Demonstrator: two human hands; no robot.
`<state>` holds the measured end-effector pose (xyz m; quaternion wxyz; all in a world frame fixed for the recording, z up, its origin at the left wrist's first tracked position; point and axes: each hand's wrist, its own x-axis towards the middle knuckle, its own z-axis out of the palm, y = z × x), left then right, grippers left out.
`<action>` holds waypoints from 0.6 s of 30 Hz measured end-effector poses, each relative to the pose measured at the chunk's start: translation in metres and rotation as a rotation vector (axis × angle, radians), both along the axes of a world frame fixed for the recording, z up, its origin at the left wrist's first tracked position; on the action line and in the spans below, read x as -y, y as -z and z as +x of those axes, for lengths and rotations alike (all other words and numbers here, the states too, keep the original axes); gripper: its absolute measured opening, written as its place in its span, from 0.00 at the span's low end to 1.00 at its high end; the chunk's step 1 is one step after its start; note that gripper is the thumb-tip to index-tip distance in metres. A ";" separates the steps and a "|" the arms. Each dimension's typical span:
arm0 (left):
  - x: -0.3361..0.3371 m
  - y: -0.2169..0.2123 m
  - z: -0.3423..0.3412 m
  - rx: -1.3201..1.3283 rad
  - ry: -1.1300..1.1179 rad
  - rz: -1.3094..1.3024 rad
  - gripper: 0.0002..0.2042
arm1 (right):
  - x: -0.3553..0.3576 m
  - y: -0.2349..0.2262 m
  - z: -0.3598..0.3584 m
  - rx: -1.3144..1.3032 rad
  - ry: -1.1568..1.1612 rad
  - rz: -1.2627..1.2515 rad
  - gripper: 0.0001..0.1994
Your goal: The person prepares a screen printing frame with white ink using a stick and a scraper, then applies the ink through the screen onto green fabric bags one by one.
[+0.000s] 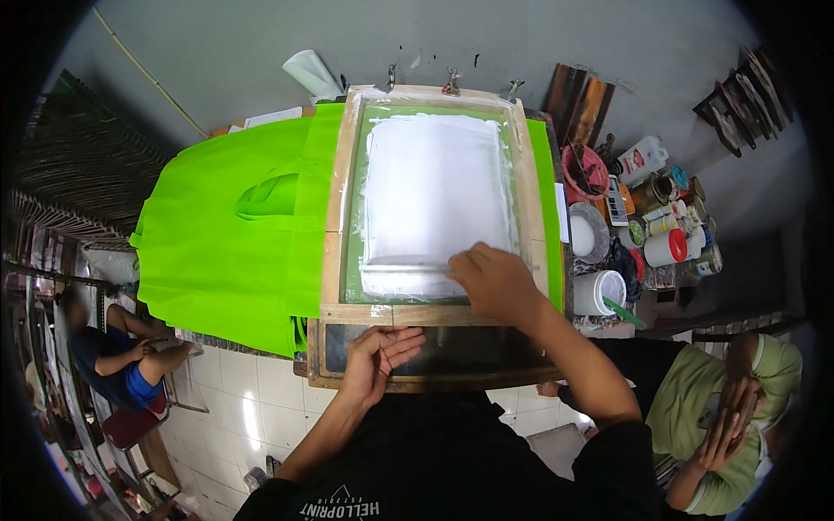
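Note:
A wooden-framed printing screen [334, 260] lies flat over bright green fabric bags [217, 191], its mesh spread with a broad patch of white ink [434, 187]. Near the screen's front end, my right hand [495, 282] is closed on a squeegee [401, 269], a thin pale bar lying across the ink; the fingers hide its right part. My left hand [382, 354] is held palm up just off the frame's near edge. Its fingers are stretched out and nothing lies in them.
Clamps [452, 82] stand at the screen's far edge. Ink tubs [599, 293], a pink bowl [585, 169] and several jars crowd the right side. One person [122, 347] sits at left; another in a green shirt [721, 417] is close at right. Racks [87, 165] line the left.

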<state>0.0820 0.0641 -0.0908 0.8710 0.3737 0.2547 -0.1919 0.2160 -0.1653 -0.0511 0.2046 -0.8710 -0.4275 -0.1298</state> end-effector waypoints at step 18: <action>-0.007 -0.014 0.006 -0.137 -0.054 -0.267 0.26 | -0.017 -0.033 0.254 -0.268 0.202 -0.083 0.17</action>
